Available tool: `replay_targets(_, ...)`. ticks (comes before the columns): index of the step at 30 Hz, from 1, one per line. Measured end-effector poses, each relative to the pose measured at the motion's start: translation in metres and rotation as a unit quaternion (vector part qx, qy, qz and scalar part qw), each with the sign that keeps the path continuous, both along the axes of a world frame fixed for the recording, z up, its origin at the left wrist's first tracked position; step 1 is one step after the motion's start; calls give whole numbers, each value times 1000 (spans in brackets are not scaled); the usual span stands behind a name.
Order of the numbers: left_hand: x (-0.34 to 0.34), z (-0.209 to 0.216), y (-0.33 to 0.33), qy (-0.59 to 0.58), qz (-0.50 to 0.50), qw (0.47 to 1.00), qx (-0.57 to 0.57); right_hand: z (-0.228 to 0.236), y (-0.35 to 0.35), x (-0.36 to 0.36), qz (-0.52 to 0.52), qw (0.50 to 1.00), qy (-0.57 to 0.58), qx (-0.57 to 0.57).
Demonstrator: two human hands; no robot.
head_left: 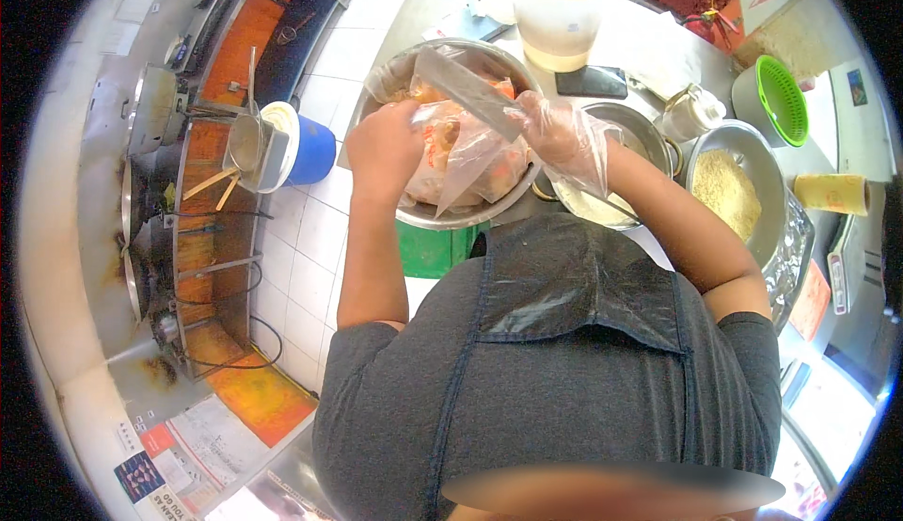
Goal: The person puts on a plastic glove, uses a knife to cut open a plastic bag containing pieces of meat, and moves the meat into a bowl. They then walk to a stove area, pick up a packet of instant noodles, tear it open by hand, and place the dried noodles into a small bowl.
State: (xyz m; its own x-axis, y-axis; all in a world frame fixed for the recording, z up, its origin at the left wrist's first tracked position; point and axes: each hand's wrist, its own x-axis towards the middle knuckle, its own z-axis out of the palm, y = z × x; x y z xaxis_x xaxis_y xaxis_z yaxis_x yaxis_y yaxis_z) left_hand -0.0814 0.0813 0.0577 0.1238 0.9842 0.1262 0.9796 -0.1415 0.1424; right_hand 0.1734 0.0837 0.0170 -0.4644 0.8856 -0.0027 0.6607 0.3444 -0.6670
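My left hand [384,149] is bare and grips the top of a clear plastic bag [461,159] of orange and pale food. The bag rests inside a large steel bowl [428,213]. My right hand [562,140], in a thin clear glove, holds a wide cleaver [466,91] whose blade lies across the bag's upper part, slanting up to the left. Both hands are over the bowl, close together.
Right of the bowl stand a steel pot of white stuff [602,203], a pan of yellow crumbs [729,190] and a green colander [783,100]. A white bucket [560,13] and a dark phone [591,81] lie behind. A blue tub [299,145] and woks [141,173] are at left.
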Motion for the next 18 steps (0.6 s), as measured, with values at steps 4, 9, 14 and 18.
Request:
replay_targets(4, 25, -5, -4, -52, -64, 995, 64, 15, 1, -11, 24, 1000, 0, -18)
replay_targets(9, 36, -34, 3, -144, -133, 964, 181, -7, 7, -16, 111, 987, -28, 115)
replay_targets(14, 45, -36, 14, -167, -175, 948, 206, -35, -14, -12, 63, 997, 38, 10)
replay_targets(18, 61, -28, 27, -82, -216, 961, 153, -58, -14, -9, 54, 996, 11, 74)
